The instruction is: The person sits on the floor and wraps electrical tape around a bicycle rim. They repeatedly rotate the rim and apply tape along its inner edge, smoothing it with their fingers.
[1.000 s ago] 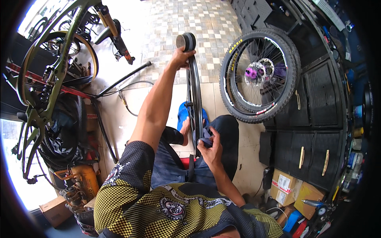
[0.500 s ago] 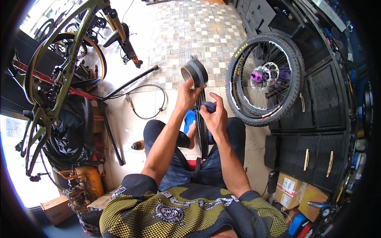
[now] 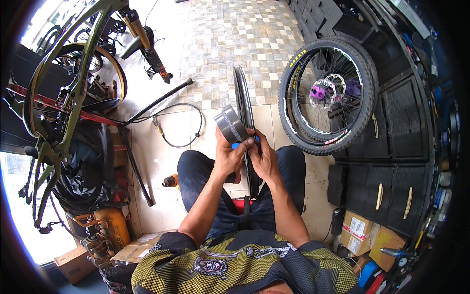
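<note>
A wide roll of dark tape (image 3: 231,125) is gripped in my left hand (image 3: 228,158), tilted, just left of a black bicycle rim (image 3: 243,93). The rim stands nearly edge-on between my knees. My right hand (image 3: 265,160) is closed at the rim's right side, its fingertips meeting the left hand's fingers above the rim. Whatever lies between the right fingers is mostly hidden; a small dark patch shows there.
Two tyred wheels with purple hubs (image 3: 318,92) lean against black cabinets (image 3: 377,152) at right. A green bike frame (image 3: 81,83) hangs on a stand (image 3: 159,102) at left. An orange-and-black tool (image 3: 170,181) and a looped cable (image 3: 201,120) lie on the floor.
The tape roll has come down and left with my left hand. My right hand, earlier apart with a dark rounded lump in it, has lowered slightly; both hands now meet at the rim.
</note>
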A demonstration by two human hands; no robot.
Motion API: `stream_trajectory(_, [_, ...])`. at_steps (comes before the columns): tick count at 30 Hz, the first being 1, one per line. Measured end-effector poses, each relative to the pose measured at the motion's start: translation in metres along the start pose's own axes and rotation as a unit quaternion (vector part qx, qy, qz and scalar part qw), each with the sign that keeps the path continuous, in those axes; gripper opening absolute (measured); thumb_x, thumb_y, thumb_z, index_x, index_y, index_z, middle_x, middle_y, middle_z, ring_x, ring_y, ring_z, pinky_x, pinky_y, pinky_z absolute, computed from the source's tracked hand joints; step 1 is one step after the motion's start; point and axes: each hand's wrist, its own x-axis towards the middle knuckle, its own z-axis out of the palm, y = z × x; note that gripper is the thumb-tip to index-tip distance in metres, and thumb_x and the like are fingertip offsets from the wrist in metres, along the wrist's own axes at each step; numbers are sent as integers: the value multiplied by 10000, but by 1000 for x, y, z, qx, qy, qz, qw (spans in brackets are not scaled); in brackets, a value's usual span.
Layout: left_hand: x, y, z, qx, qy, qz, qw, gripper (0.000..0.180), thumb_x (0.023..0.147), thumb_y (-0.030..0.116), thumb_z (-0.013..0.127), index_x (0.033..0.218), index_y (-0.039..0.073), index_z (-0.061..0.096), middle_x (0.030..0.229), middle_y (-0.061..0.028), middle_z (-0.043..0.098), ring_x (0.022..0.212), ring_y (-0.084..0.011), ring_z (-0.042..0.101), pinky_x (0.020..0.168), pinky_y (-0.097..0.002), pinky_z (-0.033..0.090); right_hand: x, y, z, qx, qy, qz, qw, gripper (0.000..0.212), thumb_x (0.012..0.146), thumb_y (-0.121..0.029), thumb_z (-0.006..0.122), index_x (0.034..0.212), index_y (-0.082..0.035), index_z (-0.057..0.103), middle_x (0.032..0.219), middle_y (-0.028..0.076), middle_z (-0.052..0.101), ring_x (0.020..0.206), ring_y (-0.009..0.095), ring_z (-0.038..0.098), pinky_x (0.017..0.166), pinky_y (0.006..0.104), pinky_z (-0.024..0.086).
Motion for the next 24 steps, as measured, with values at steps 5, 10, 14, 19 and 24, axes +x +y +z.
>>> stream_trajectory(5, [-1, 44, -19, -236, -31, -57, 970, 258, 897, 152, 859, 1126, 50, 794, 1132, -45, 760, 1308, -200, 596, 1207, -393, 369, -2, 2, 2, 10, 13, 11, 1000, 554, 1080, -329, 538, 1552, -48, 466, 965, 231, 753, 903, 442, 756, 765, 505, 579])
stream_trajectory(10, [24, 47, -21, -236, -28, -30, 971, 256, 885, 137, 863, 1115, 31, 825, 1390, -39, 682, 1518, -185, 387, 1214, -402, 395, -6, 5, 7, 0, 19, 11, 1000, 562, 1082, -337, 527, 1549, -27, 479, 943, 226, 752, 888, 440, 754, 770, 499, 582])
stream_trajectory(14, [56, 57, -25, -173, -44, -30, 983, 343, 860, 179, 896, 1136, -11, 823, 1630, -74, 518, 1604, -197, 278, 1158, -410, 487, -7, -2, 7, -9, 7, 14, 1000, 565, 1080, -344, 524, 1551, -32, 489, 943, 230, 750, 891, 447, 750, 778, 500, 584])
stream_trajectory(19, [111, 48, -28, -191, -70, -57, 977, 450, 836, 269, 921, 1199, 25, 814, 1550, -112, 589, 1572, -235, 333, 1236, -462, 388, -8, 8, 13, -53, 51, -45, 996, 546, 1095, -365, 504, 1538, -46, 516, 948, 228, 752, 864, 460, 747, 766, 511, 586])
stream_trajectory(24, [192, 76, -48, -329, -101, -35, 938, 522, 919, 266, 853, 1341, -9, 713, 1295, -121, 740, 1261, -265, 642, 1136, -473, 487, -11, 11, 9, -39, 40, -14, 998, 551, 1096, -355, 502, 1548, -40, 502, 957, 225, 757, 871, 458, 751, 787, 504, 587])
